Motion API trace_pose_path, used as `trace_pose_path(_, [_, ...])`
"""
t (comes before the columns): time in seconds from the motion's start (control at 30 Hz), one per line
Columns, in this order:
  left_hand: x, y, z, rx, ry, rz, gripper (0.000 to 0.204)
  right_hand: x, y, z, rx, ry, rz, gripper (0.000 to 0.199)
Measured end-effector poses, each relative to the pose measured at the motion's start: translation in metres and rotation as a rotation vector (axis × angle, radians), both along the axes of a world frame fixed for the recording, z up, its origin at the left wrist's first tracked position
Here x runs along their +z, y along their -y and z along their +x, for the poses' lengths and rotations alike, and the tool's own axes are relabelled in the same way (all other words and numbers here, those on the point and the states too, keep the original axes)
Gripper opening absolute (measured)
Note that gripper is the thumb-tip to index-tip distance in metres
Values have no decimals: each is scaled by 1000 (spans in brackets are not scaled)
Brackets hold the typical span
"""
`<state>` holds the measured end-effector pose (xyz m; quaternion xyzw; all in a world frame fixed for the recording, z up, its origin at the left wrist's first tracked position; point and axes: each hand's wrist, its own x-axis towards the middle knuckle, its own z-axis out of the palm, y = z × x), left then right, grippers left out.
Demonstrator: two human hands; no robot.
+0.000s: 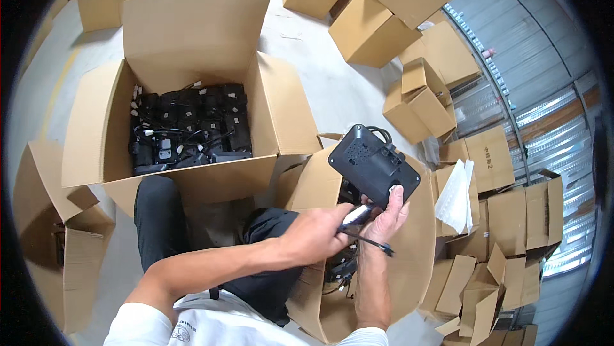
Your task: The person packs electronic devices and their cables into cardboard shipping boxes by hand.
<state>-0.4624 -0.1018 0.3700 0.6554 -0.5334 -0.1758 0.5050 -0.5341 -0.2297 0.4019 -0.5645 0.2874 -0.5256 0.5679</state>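
Observation:
My right hand (386, 219) grips the lower edge of a black plastic housing (369, 162), its thumb on the face turned to me. The housing is a rounded rectangle with a grid of small holes, a raised mount and a looped black cable at its far side. My left hand (316, 236) is closed around a shiny dark and silver piece (357, 216) just below the housing; its exact kind is unclear. A thin black cable (371, 242) with a plug-like end sticks out past my left fingers, under my right hand. Both hands are above an open carton (400, 269).
Ahead to the left, a large open carton (192, 176) holds several black housings (217, 116) with cables and white connectors. Another open carton (83, 269) stands at far left. Cardboard boxes (374, 29) are piled ahead and right, with white wrapping (455, 197) among them.

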Motion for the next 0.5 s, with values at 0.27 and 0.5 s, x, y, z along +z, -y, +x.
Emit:
trace_pose_path(0.27, [-42, -65, 86, 145, -1352, -379, 35, 15, 17, 3, 61, 63, -96, 43])
trace_pose_path(0.5, [-45, -83, 109, 323, -1401, -494, 24, 37, -2, 21, 266, 106, 28, 41])
